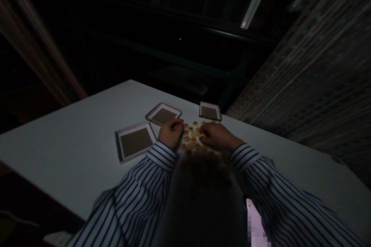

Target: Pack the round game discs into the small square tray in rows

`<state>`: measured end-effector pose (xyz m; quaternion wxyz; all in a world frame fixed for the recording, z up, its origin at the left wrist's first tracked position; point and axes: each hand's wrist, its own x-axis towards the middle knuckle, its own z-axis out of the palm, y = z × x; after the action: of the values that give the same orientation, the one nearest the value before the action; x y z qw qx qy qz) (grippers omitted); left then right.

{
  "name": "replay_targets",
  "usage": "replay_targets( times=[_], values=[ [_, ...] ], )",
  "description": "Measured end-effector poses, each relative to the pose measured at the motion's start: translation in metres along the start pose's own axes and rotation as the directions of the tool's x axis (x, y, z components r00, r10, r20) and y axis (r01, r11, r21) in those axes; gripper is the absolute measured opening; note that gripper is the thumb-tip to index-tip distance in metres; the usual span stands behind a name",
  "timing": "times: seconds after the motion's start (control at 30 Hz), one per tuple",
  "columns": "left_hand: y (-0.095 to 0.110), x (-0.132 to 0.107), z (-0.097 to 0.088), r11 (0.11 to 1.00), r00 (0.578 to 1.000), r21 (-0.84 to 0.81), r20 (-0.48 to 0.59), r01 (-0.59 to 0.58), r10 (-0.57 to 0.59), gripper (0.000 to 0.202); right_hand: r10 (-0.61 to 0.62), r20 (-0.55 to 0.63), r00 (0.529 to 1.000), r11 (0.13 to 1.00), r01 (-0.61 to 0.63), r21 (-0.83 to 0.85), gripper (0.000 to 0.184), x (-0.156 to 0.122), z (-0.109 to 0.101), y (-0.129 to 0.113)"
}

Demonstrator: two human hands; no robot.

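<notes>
Several round, pale xiangqi pieces (187, 139) lie spread on the white table between my hands, some marked in red and some in dark characters. Others show blank tops, and those nearest me sink into shadow. My left hand (171, 134) rests at the left edge of the pieces with its fingers curled together; whether anything is inside them is hidden. From the right, my right hand (216, 136) reaches over the pieces, its thumb and fingers bent in a pinch at a pale piece (198, 130), which they partly cover.
An open shallow box (118, 142) with a brown bottom sits left of my left hand. Two more shallow trays stand farther back, one tray (150, 116) behind my left hand and a smaller tray (210, 119) near the table's (72, 135) far edge. A patterned curtain (313, 58) hangs at the right.
</notes>
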<state>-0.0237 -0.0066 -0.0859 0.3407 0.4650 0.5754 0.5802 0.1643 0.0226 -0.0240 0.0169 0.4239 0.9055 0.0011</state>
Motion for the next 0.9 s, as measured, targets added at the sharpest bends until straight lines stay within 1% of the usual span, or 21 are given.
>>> replay_targets(
  times=[0.07, 0.13, 0.17, 0.23, 0.27, 0.33, 0.37, 0.43, 0.5, 0.57, 0.6, 0.73, 0.9],
  values=[
    [-0.001, 0.0, 0.0, 1.0, 1.0, 0.019, 0.008, -0.007, 0.007, 0.028, 0.006, -0.008, 1.0, 1.0, -0.006, 0.008, 0.023, 0.0, 0.004, -0.001],
    [-0.001, 0.0, 0.0, 0.999, 1.0, 0.052, 0.015, -0.018, 0.017, 0.029, 0.013, -0.03, 0.999, 0.998, -0.011, 0.055, 0.02, 0.001, 0.007, 0.001],
    [-0.001, -0.001, 0.0, 0.997, 1.0, 0.067, 0.019, -0.026, 0.025, 0.029, 0.024, -0.047, 0.999, 0.994, -0.019, 0.11, 0.019, 0.002, 0.009, 0.002],
    [0.001, -0.002, 0.001, 0.995, 0.999, 0.089, 0.028, -0.042, 0.04, 0.028, 0.07, -0.071, 0.995, 0.951, -0.045, 0.307, 0.019, 0.003, 0.01, 0.006],
    [0.002, -0.003, 0.001, 0.995, 0.998, 0.093, 0.035, -0.046, 0.043, 0.027, 0.105, -0.073, 0.992, 0.897, -0.063, 0.437, 0.02, 0.003, 0.011, 0.007],
    [0.004, -0.005, 0.002, 0.996, 0.997, 0.076, 0.068, -0.044, 0.039, 0.026, 0.172, -0.039, 0.984, 0.725, -0.1, 0.682, 0.021, 0.003, 0.011, 0.01],
    [0.006, -0.006, 0.003, 0.997, 0.995, 0.062, 0.09, -0.042, 0.036, 0.026, 0.195, -0.01, 0.981, 0.628, -0.117, 0.769, 0.021, 0.003, 0.01, 0.011],
    [0.008, -0.008, 0.004, 0.997, 0.99, 0.046, 0.132, -0.059, 0.052, 0.026, 0.215, 0.039, 0.976, 0.464, -0.137, 0.875, 0.022, 0.002, 0.009, 0.011],
    [0.01, -0.011, 0.006, 0.993, 0.983, 0.057, 0.16, -0.102, 0.092, 0.027, 0.221, 0.07, 0.973, 0.346, -0.145, 0.927, 0.021, 0.0, 0.007, 0.009],
    [0.012, -0.013, 0.007, 0.981, 0.97, 0.087, 0.189, -0.171, 0.152, 0.027, 0.225, 0.087, 0.971, 0.264, -0.147, 0.953, 0.021, -0.001, 0.005, 0.005],
    [0.013, -0.014, 0.007, 0.972, 0.961, 0.103, 0.205, -0.209, 0.185, 0.027, 0.223, 0.092, 0.97, 0.237, -0.146, 0.961, 0.021, -0.002, 0.004, 0.004],
    [0.015, -0.018, 0.008, 0.925, 0.916, 0.146, 0.257, -0.352, 0.308, 0.028, 0.208, 0.09, 0.974, 0.185, -0.129, 0.974, 0.023, -0.004, 0.002, -0.003],
    [0.02, -0.021, 0.006, 0.87, 0.867, 0.17, 0.291, -0.463, 0.405, 0.028, 0.181, 0.097, 0.979, 0.15, -0.125, 0.981, 0.025, -0.005, 0.002, -0.007]
  ],
)
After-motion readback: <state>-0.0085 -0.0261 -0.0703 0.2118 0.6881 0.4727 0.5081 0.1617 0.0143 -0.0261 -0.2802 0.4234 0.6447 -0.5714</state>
